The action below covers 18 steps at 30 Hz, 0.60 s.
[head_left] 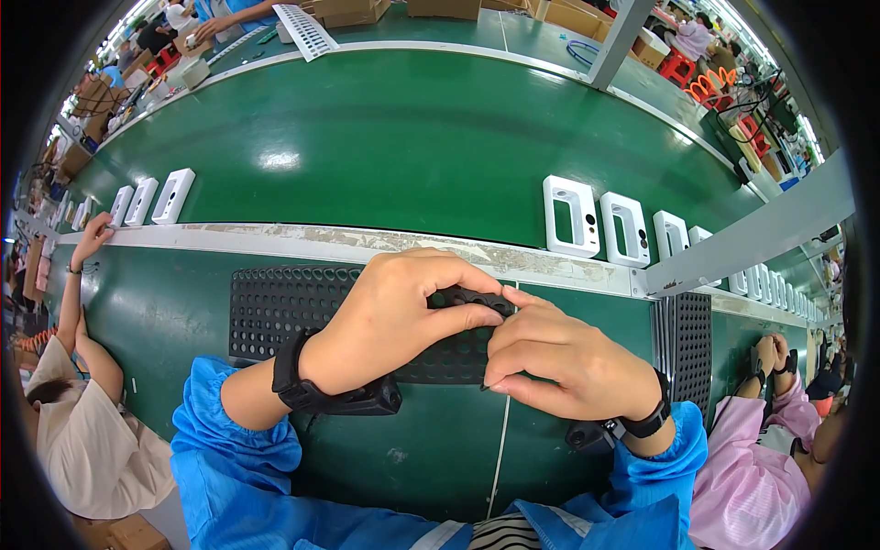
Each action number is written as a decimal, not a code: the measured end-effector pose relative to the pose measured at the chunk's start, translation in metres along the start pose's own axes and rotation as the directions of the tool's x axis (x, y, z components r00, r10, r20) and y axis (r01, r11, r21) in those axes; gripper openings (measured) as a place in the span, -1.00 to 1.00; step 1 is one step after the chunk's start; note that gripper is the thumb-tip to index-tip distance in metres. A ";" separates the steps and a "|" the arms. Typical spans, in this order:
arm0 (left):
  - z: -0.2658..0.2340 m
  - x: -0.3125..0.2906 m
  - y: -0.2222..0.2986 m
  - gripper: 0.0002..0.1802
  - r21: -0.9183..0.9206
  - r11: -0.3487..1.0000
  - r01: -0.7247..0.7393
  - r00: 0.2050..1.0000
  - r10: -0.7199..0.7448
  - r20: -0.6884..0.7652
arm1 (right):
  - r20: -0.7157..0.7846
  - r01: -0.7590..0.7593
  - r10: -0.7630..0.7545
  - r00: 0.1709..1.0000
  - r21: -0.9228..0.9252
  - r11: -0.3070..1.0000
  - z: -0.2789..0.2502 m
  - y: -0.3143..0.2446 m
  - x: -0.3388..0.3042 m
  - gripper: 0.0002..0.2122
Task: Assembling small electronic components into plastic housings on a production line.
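Observation:
A black perforated tray (284,307) with rows of round holes lies on the green bench in front of me. Above its right part, my left hand (394,307) is closed, with thumb and fingers pinching a small dark part (472,298), mostly hidden by the fingers. My right hand (568,353) meets it from the right with curled fingers, its fingertips against the left hand's at the end of that part. What the right fingers grip is hidden. Both wrists wear black bands with small devices on them.
A metal rail (367,243) crosses behind my hands. Beyond it, several white frame-shaped housings (570,215) stand on the green conveyor (367,137). A stack of black perforated trays (687,348) lies to the right. Co-workers sit on both sides; a slanted metal post (742,229) rises at right.

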State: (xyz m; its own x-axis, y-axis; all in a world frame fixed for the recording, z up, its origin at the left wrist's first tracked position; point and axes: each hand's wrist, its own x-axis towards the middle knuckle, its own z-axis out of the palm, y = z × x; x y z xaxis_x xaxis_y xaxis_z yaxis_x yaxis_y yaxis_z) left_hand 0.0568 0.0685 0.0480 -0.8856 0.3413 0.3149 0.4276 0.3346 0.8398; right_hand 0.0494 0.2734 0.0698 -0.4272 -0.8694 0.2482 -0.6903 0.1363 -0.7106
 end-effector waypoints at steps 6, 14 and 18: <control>-0.002 -0.001 0.001 -0.82 0.029 1.000 0.009 1.000 -0.009 0.018 | 0.011 0.005 -0.005 1.000 0.018 1.000 0.002 0.001 0.000 -0.91; 0.000 -0.001 -0.005 -0.87 0.128 0.981 -0.148 0.988 0.152 -0.021 | 0.021 -0.005 0.004 1.000 0.015 1.000 0.002 -0.001 0.001 -0.90; 0.000 -0.001 -0.005 -0.88 0.166 0.967 -0.191 0.980 0.198 -0.027 | 0.023 -0.003 0.002 1.000 0.024 1.000 0.002 0.000 0.000 -0.90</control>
State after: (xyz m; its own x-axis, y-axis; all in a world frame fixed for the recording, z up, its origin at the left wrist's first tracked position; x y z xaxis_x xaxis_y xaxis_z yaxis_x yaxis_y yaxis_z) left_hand 0.0559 0.0661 0.0433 -0.7880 0.3771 0.4867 0.6128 0.4044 0.6789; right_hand 0.0506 0.2723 0.0685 -0.4153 -0.8798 0.2315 -0.6752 0.1276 -0.7265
